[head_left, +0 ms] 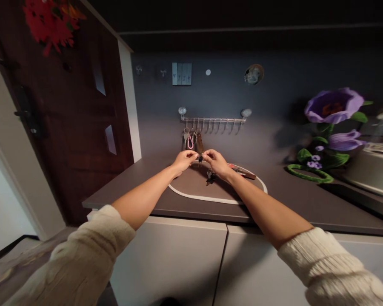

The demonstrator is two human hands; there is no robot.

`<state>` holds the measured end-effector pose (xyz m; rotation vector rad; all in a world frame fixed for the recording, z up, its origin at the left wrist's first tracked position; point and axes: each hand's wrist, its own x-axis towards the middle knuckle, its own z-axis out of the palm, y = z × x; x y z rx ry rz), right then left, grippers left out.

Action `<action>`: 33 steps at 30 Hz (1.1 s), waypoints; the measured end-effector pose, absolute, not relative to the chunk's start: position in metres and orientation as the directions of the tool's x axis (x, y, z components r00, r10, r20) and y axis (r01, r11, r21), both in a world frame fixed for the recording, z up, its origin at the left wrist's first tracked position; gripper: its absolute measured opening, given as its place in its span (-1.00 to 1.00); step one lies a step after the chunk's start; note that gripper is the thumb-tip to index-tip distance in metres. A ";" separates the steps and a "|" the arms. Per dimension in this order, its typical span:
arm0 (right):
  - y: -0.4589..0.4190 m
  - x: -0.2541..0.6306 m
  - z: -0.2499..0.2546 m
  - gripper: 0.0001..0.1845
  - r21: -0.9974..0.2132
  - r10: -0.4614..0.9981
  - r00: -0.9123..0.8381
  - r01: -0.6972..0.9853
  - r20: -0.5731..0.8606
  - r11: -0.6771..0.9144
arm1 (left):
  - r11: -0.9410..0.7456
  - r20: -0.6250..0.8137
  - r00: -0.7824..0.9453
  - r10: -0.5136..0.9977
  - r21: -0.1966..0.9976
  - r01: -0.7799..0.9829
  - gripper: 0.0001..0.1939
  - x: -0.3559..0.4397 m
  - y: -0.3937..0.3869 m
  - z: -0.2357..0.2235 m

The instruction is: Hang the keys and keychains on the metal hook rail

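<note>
My left hand (pixel 185 160) and my right hand (pixel 217 162) meet in front of the wall, fingertips pinched together. Between them is a small bunch of keys (pixel 200 160) on a ring, and both hands grip it. Just behind my fingers, a pink carabiner (pixel 190 142) with keys and a brown key fob (pixel 199 142) hang from the hook rail (pixel 213 120). Below my right hand another bunch of keys (pixel 210 177) lies inside a white oval rim (pixel 204 199) on the counter. A brown and red item (pixel 247 174) rests there too, partly hidden by my right forearm.
The dark counter (pixel 140 199) runs above white cabinet doors (pixel 172 250). Purple flowers (pixel 335 106) with a green ring base and a pale rounded appliance (pixel 376 165) stand at right. A dark red door (pixel 79 127) is at left. Small hooks (pixel 163 72) and a switch panel (pixel 181 74) are on the wall.
</note>
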<state>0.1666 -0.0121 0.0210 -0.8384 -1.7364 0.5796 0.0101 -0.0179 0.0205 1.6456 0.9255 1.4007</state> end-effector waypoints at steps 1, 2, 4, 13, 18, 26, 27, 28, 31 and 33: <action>-0.011 0.168 0.021 -0.77 -0.721 0.766 -0.181 0.260 0.616 0.642 | -0.445 0.436 0.121 0.892 0.894 0.058 -0.80 0.010 -0.018 0.020; -0.010 0.169 0.021 -0.77 -0.713 0.761 -0.180 0.268 0.624 0.648 | -0.451 0.442 0.112 0.890 0.889 0.073 -0.80 0.010 -0.018 0.020; -0.009 0.172 0.022 -0.76 -0.702 0.754 -0.170 0.281 0.634 0.654 | -0.468 0.458 0.103 0.883 0.877 0.110 -0.81 0.011 -0.018 0.019; -0.005 0.178 0.048 -0.74 -0.802 0.816 -0.029 0.166 0.578 0.574 | -0.583 0.574 0.182 0.799 0.662 0.472 -0.85 0.011 -0.014 0.015; 0.010 0.178 0.078 -0.80 -0.847 0.846 0.064 0.101 0.529 0.522 | -0.616 0.623 0.259 0.738 0.466 0.635 -0.81 0.010 -0.012 0.014; 0.028 0.163 0.108 -0.88 -0.905 0.894 0.178 -0.040 0.411 0.424 | -0.631 0.646 0.290 0.706 0.387 0.672 -0.79 0.011 -0.009 0.011; 0.030 0.160 0.112 -0.87 -0.909 0.896 0.193 -0.047 0.399 0.415 | -0.634 0.648 0.293 0.703 0.384 0.671 -0.78 0.011 -0.009 0.010; 0.032 0.156 0.115 -0.85 -0.911 0.897 0.208 -0.051 0.390 0.408 | -0.636 0.649 0.296 0.701 0.381 0.671 -0.78 0.011 -0.008 0.010; 0.039 0.146 0.121 -0.80 -0.918 0.893 0.257 -0.050 0.369 0.393 | -0.638 0.648 0.303 0.699 0.373 0.674 -0.78 0.012 -0.009 0.010; 0.044 0.140 0.124 -0.79 -0.924 0.891 0.286 -0.047 0.353 0.380 | -0.635 0.644 0.306 0.701 0.369 0.679 -0.78 0.013 -0.011 0.011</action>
